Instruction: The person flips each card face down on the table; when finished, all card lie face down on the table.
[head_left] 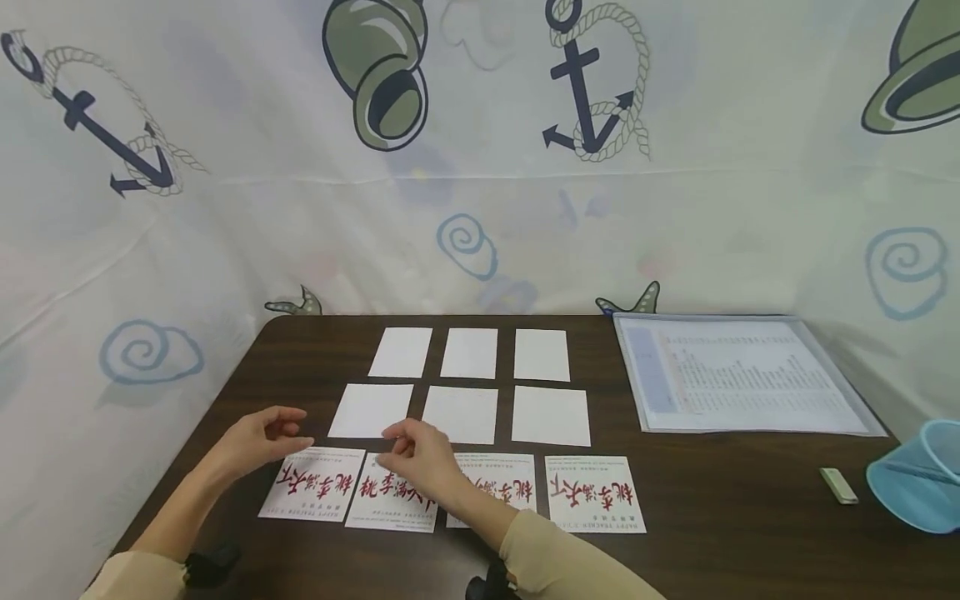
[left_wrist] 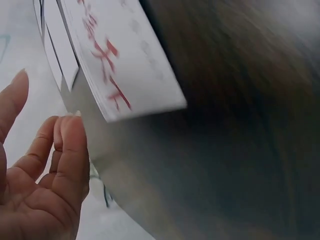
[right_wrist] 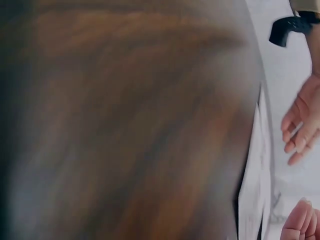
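Observation:
A front row of several white cards with red characters lies on the brown table, including a leftmost card (head_left: 312, 485), a second card (head_left: 393, 493) and a rightmost card (head_left: 595, 494). My left hand (head_left: 262, 437) hovers by the far edge of the leftmost card, fingers relaxed and holding nothing. In the left wrist view, the fingers of that hand (left_wrist: 55, 170) are apart from a printed card (left_wrist: 125, 65). My right hand (head_left: 426, 458) is over the second card, fingers loosely bent with nothing seen between them; it hides part of the third card (head_left: 502, 483).
Behind the printed row lie two rows of blank white cards, among them a near right card (head_left: 551, 416) and a far left card (head_left: 401, 352). A printed sheet in a clear sleeve (head_left: 750, 375), a small pale green block (head_left: 838, 486) and a light blue container (head_left: 911, 492) are at right.

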